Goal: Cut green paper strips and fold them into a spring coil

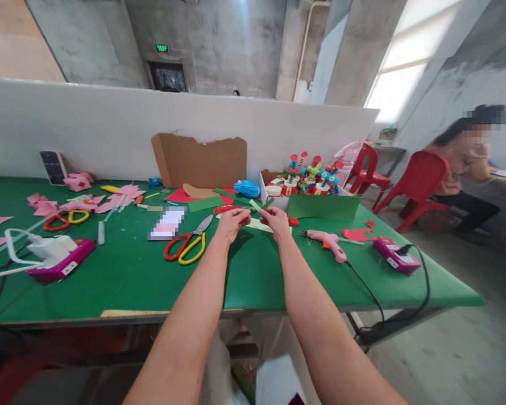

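Observation:
Both my arms reach out over a green table (130, 275). My left hand (231, 223) and my right hand (275, 219) are pinched close together on a small green paper strip (256, 205) held just above the tabletop. A pale green paper piece (259, 225) lies under the hands. Red-and-yellow scissors (189, 245) lie to the left of my left hand. A pink glue gun (328, 243) lies to the right of my right hand, its black cord trailing off the table's front edge.
A white box (274, 194) of colourful craft figures and a green sheet (322, 207) stand behind my hands. Pink paper scraps, a second pair of scissors (66, 219), and magenta power strips (61, 264) (394, 254) lie about. A seated person (464, 163) and red chairs (417, 185) are at right.

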Tool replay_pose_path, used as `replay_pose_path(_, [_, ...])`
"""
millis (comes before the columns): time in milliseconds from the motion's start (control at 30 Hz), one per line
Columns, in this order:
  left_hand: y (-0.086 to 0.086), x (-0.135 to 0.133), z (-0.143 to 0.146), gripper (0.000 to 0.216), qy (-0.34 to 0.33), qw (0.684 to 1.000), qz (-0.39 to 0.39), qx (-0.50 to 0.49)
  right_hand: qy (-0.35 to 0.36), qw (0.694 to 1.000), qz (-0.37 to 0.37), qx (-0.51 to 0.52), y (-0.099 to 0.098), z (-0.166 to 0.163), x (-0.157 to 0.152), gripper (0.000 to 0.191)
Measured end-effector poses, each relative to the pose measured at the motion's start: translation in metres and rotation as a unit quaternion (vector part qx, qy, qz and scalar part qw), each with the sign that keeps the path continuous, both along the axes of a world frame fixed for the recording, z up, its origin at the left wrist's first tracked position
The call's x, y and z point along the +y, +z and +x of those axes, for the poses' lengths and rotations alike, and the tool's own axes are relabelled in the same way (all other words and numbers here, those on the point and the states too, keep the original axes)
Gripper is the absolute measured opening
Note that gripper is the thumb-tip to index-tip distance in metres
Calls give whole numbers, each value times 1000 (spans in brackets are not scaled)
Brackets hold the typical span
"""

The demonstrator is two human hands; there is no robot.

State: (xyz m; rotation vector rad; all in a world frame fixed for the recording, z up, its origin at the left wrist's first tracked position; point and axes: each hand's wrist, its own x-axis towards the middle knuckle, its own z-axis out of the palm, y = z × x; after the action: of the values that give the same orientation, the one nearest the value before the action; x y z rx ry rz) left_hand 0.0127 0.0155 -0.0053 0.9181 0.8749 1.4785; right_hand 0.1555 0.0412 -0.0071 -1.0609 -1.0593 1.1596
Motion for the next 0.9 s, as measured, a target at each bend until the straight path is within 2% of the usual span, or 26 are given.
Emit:
replay_pose_path(433, [3,-4,0,18,-61,998,-10,-27,0,1000,7,1,-1,0,1,37])
replay_pose_path(600, [2,-4,0,18,-67,997,-3,-26,0,1000,7,4,-1,0,1,38])
replay_pose_path(700, [2,-3,0,24,-59,998,6,-1,2,1000,-2,10,-1,-1,1,37])
replay_pose_path(900, [3,-3,0,31,11,993,5,117,52,994,-44,88,3,-1,-2,28])
